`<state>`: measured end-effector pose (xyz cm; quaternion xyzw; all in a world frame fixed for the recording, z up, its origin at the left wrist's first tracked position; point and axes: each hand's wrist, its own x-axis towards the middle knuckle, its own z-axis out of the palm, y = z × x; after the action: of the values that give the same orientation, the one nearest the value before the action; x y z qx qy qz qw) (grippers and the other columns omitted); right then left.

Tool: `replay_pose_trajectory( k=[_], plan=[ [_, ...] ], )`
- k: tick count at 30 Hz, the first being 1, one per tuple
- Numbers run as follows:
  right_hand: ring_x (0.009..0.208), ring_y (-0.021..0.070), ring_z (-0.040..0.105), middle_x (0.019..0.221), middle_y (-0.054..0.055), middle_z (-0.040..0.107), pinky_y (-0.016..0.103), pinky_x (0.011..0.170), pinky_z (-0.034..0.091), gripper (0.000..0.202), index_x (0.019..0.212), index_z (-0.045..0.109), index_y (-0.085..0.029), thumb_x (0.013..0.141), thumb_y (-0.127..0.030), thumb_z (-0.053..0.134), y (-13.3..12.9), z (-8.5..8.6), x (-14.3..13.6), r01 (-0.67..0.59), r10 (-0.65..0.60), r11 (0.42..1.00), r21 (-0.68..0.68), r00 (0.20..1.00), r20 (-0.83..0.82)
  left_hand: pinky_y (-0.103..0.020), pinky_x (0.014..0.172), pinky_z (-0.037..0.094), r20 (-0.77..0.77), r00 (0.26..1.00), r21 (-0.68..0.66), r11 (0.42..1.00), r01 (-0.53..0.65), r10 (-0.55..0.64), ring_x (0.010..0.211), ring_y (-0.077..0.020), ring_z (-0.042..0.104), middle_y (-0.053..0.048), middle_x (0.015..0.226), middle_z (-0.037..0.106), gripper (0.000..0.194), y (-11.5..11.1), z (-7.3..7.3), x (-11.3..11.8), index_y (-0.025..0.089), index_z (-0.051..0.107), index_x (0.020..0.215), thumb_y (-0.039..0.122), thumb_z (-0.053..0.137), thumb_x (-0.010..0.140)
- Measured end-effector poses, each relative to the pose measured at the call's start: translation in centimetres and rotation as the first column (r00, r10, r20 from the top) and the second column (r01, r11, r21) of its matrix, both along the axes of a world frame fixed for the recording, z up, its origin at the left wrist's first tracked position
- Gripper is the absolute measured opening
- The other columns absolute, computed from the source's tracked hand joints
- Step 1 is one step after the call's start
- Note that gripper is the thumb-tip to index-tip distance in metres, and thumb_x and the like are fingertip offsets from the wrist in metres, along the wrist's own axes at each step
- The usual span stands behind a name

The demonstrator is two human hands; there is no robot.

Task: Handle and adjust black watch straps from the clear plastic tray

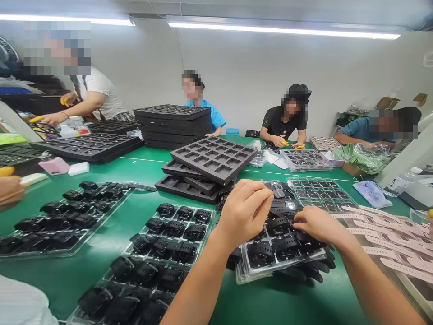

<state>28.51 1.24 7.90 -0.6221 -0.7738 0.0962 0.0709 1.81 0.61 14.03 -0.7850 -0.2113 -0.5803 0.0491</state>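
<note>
My left hand [244, 212] is raised over the left side of a clear tray [250, 273] of black watches, its fingers bent together; whatever they may hold is hidden. At the tray's right side, my right hand [318, 224] has thumb and fingers closing on a black watch strap [302, 237]. Black watches with looped straps fill the front compartments, while others lie flatter at the back. More black straps stick out beneath the tray. Left of it is another clear tray with several black watches [174, 228].
Black foam trays [216, 158] are stacked behind my left hand. Pink straps [389, 243] lie at the right, a further watch tray [64, 216] at the left. Another person's hand [11, 192] is at the left edge; several people sit or stand across the green table [135, 176].
</note>
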Motion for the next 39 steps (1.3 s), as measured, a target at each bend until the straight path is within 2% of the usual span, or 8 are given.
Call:
replay_pose_trajectory(
  k=[9, 12, 16, 21, 25, 29, 34, 39],
  plan=[
    [0.074, 0.0235, 0.062, 0.078, 0.002, 0.067, 0.031, 0.064, 0.043, 0.016, 0.079, 0.057, -0.024, 0.083, -0.035, 0.068, 0.0, 0.6, 0.6, 0.143, -0.139, 0.990, 0.016, 0.977, -0.164, -0.034, 0.079, 0.055, -0.039, 0.999, -0.033, 0.999, 0.024, -0.025, 0.088, -0.0190, 0.061, -0.007, 0.092, 0.071, 0.013, 0.2, -0.3, 0.4, 0.017, 0.068, 0.097, 0.008, 0.061, 0.092],
    [0.073, 0.0214, 0.063, 0.082, 0.001, 0.068, 0.031, 0.065, 0.045, 0.023, 0.092, 0.057, -0.025, 0.090, -0.047, 0.063, -0.9, 2.5, 0.2, 0.232, -0.181, 0.972, 0.032, 0.831, -0.527, -0.037, 0.084, 0.054, -0.067, 0.997, -0.202, 0.979, 0.020, -0.034, 0.091, -0.0209, 0.063, -0.008, 0.093, 0.072, 0.010, 0.2, -0.5, 0.7, 0.018, 0.069, 0.097, 0.015, 0.060, 0.094],
    [0.058, 0.0152, 0.057, 0.071, -0.003, 0.062, 0.025, 0.051, 0.041, 0.041, 0.097, 0.056, -0.025, 0.083, -0.060, 0.072, -2.0, 3.9, -4.1, 0.057, -0.126, 0.992, -0.116, 0.240, -0.963, -0.040, 0.090, 0.056, 0.016, 0.979, -0.637, 0.752, 0.167, -0.204, 0.101, -0.0257, 0.067, -0.010, 0.109, 0.073, 0.023, -0.1, -1.0, 1.9, 0.018, 0.070, 0.111, 0.032, 0.065, 0.092],
    [0.055, 0.0136, 0.056, 0.066, -0.005, 0.061, 0.023, 0.050, 0.044, 0.038, 0.112, 0.060, -0.024, 0.087, -0.049, 0.072, -3.4, 4.4, -8.5, -0.193, -0.143, 0.963, -0.191, 0.237, -0.961, -0.040, 0.099, 0.055, 0.496, 0.844, -0.690, 0.498, 0.526, -0.203, 0.113, -0.0264, 0.067, -0.012, 0.115, 0.072, 0.033, 0.3, -2.2, 3.7, 0.017, 0.068, 0.112, 0.042, 0.050, 0.100],
    [0.058, 0.0141, 0.058, 0.070, -0.004, 0.065, 0.026, 0.056, 0.048, 0.050, 0.126, 0.056, -0.029, 0.082, -0.032, 0.080, -4.1, 4.5, -6.8, -0.206, -0.154, 0.959, -0.194, 0.198, -0.968, -0.037, 0.087, 0.059, 0.724, 0.688, -0.542, 0.576, 0.612, -0.050, 0.090, -0.0185, 0.072, -0.005, 0.104, 0.070, 0.030, 1.3, -2.6, 3.5, 0.023, 0.052, 0.128, 0.034, 0.052, 0.100],
    [0.078, 0.0196, 0.062, 0.090, 0.004, 0.067, 0.029, 0.064, 0.050, 0.050, 0.111, 0.066, -0.026, 0.070, -0.042, 0.090, -3.7, 3.9, -5.6, -0.203, -0.044, 0.979, -0.030, -0.063, -0.997, -0.033, 0.085, 0.057, 0.438, 0.897, -0.631, 0.688, 0.360, -0.068, 0.077, -0.0130, 0.068, -0.003, 0.101, 0.068, 0.027, 1.4, -2.8, 2.9, 0.022, 0.054, 0.126, 0.021, 0.045, 0.101],
    [0.083, 0.0185, 0.053, 0.087, 0.001, 0.055, 0.031, 0.079, 0.046, 0.028, 0.087, 0.063, -0.025, 0.096, -0.051, 0.064, -2.5, 2.7, -7.3, 0.148, 0.234, 0.956, 0.255, 0.144, -0.961, -0.042, 0.104, 0.052, -0.127, 0.984, -0.489, 0.871, 0.046, -0.124, 0.116, -0.0244, 0.062, -0.012, 0.126, 0.065, 0.049, 0.9, -3.4, 2.8, 0.018, 0.055, 0.134, 0.004, 0.039, 0.091],
    [0.069, 0.0165, 0.045, 0.076, -0.004, 0.048, 0.029, 0.067, 0.042, 0.025, 0.109, 0.058, -0.030, 0.103, -0.053, 0.051, -2.2, 1.8, -7.9, 0.157, 0.310, 0.934, 0.321, 0.087, -0.947, -0.047, 0.101, 0.055, -0.347, 0.937, -0.413, 0.902, -0.125, -0.029, 0.121, -0.0291, 0.059, -0.017, 0.130, 0.062, 0.053, 0.6, -3.4, 3.0, 0.014, 0.051, 0.140, 0.002, 0.035, 0.091]
  ],
)
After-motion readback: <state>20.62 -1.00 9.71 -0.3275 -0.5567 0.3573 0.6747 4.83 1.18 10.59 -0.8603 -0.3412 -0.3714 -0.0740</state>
